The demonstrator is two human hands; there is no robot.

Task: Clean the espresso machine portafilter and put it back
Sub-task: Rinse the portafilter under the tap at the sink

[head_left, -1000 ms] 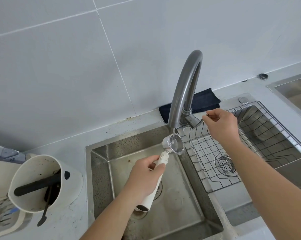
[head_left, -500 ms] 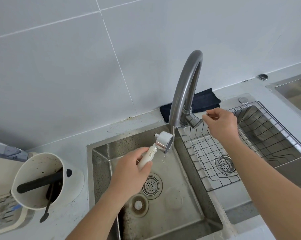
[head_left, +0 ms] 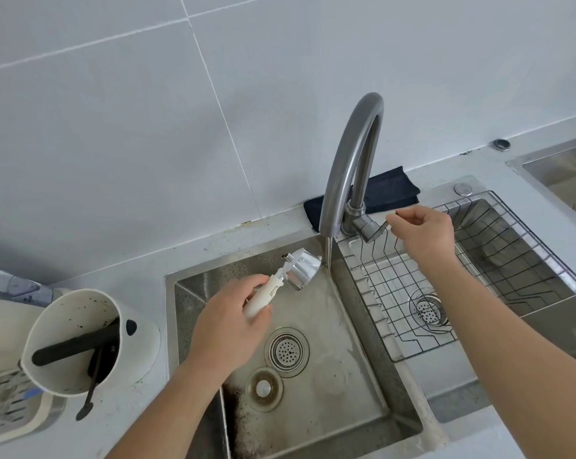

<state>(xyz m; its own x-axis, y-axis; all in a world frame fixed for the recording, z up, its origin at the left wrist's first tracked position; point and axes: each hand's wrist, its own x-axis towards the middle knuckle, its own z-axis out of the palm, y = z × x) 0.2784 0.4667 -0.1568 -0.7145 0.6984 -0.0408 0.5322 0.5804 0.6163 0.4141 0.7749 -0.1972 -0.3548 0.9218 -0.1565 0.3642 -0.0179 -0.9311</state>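
With the left hand (head_left: 228,321) gripping the portafilter (head_left: 285,281) by its white handle at the stream's nine o'clock, and the right hand (head_left: 422,228) pinching the faucet lever (head_left: 374,228), wet fingers risk dropping it into the sink (head_left: 313,409).

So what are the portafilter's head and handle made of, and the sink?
The portafilter head looks like polished metal, mirror-bright with sharp reflections. Its handle looks like matte off-white plastic, though that is less certain. The sink looks like brushed stainless steel: dull grey sheen, speckled with stains.
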